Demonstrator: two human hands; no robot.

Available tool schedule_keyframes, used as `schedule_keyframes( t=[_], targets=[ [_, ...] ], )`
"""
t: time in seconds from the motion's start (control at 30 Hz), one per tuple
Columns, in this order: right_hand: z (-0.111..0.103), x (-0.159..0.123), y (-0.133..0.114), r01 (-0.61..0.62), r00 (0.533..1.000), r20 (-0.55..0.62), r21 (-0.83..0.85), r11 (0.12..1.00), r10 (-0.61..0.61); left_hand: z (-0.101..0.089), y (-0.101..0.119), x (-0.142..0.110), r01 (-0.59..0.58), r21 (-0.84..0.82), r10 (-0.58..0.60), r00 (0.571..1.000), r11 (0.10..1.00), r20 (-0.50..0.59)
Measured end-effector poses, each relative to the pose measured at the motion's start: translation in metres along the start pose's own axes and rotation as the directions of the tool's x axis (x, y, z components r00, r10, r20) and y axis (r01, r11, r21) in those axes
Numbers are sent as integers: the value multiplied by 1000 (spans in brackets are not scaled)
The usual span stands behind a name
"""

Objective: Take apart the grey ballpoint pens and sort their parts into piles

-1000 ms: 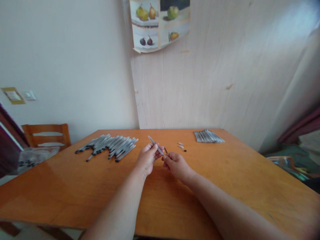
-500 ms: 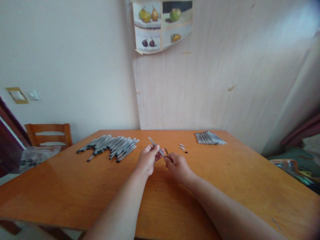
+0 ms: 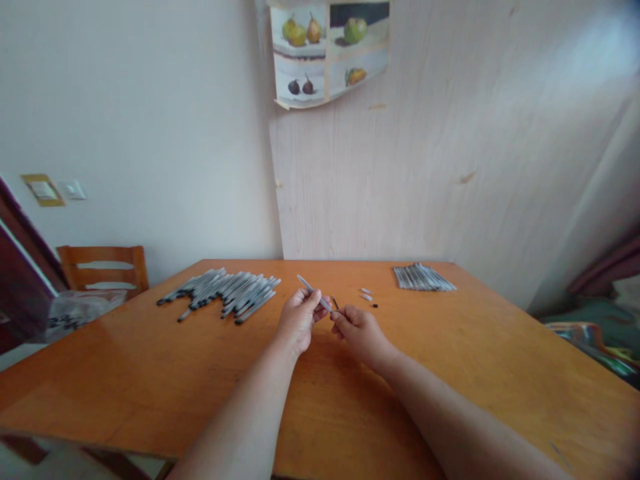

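Over the middle of the table, my left hand (image 3: 301,317) is closed around a clear-barrelled pen (image 3: 306,283), which slants from upper left down to the right. My right hand (image 3: 357,330) pinches at the pen's lower right end, its fingertips covering that end. A thin dark rod (image 3: 335,303) shows just behind the fingers; what it is exactly I cannot tell. Beyond my right hand lie two small clear pieces (image 3: 366,297) and a small black piece (image 3: 375,305), apart from both hands.
A spread of pens with black ends (image 3: 245,293) lies on the left of the wooden table (image 3: 450,360). A neat row of pens (image 3: 425,277) is at the back right. On the left stand a wooden chair (image 3: 103,257) and a clear plastic bag (image 3: 83,310) with black pieces.
Both hands stay at the pen, with the right fingers shifted very slightly. The whole view has moved a little to the right in the picture.
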State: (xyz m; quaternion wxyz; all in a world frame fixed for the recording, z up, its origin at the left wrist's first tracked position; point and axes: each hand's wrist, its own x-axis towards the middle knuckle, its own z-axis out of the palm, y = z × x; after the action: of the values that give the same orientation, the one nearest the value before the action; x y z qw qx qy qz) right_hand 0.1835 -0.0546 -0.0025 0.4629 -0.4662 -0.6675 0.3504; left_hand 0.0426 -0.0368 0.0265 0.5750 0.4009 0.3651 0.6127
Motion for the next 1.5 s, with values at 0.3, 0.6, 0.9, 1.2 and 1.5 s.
schedule_keyframes(
  t=[0.3, 0.6, 0.9, 1.2, 1.5],
  targets=[
    [1, 1, 4, -23, 1000, -16, 45, 999, 24, 1, 1, -1, -6, -3, 6, 1000, 1000, -4],
    [-1, 1, -1, -126, 992, 44, 263, 957, 119, -2, -1, -1, 11, 29, -14, 991, 1000, 133],
    [-1, 2, 7, 27, 995, -95, -24, 999, -29, -2, -2, -1, -24, 66, 20, 998, 998, 58],
    [2, 1, 5, -84, 996, 54, 174, 981, 75, 1, 0, -2, -32, 56, 30, 999, 998, 24],
    [0, 0, -1, -125, 992, 37, 286, 950, 120, 0, -1, -1, -35, 72, 33, 999, 997, 19]
  ],
)
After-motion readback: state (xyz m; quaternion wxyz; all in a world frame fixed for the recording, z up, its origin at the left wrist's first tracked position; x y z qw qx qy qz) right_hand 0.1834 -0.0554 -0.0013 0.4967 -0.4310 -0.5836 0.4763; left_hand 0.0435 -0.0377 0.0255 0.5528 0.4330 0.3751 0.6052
